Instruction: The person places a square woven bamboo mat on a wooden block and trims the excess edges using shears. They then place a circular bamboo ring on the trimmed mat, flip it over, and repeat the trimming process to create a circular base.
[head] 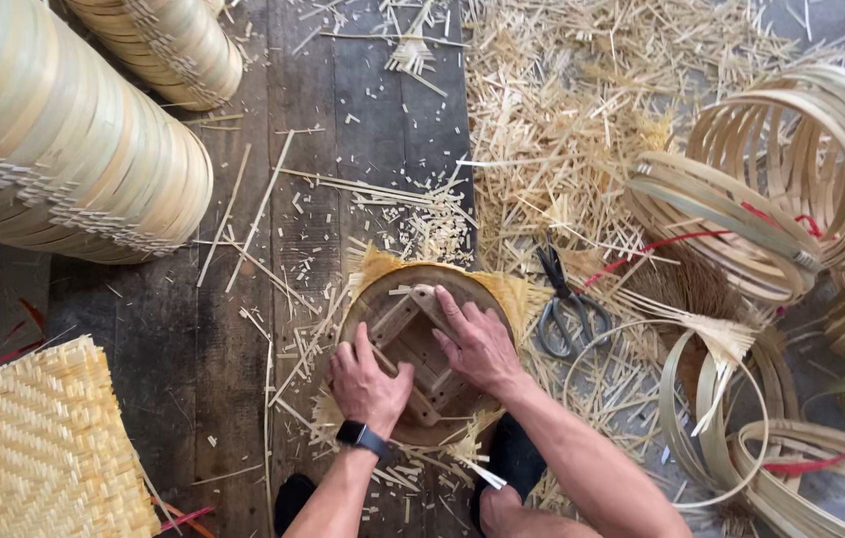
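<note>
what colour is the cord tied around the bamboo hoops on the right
Red; the cord around the bamboo hoops shows best in the head view.

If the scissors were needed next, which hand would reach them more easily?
Probably the right hand. The scissors lie on the bamboo scraps just to its right, close to its fingers. The left hand presses the round wooden form on the far side and would have to cross over.

Woven mat (34, 448) — cut off at the edge.
</note>
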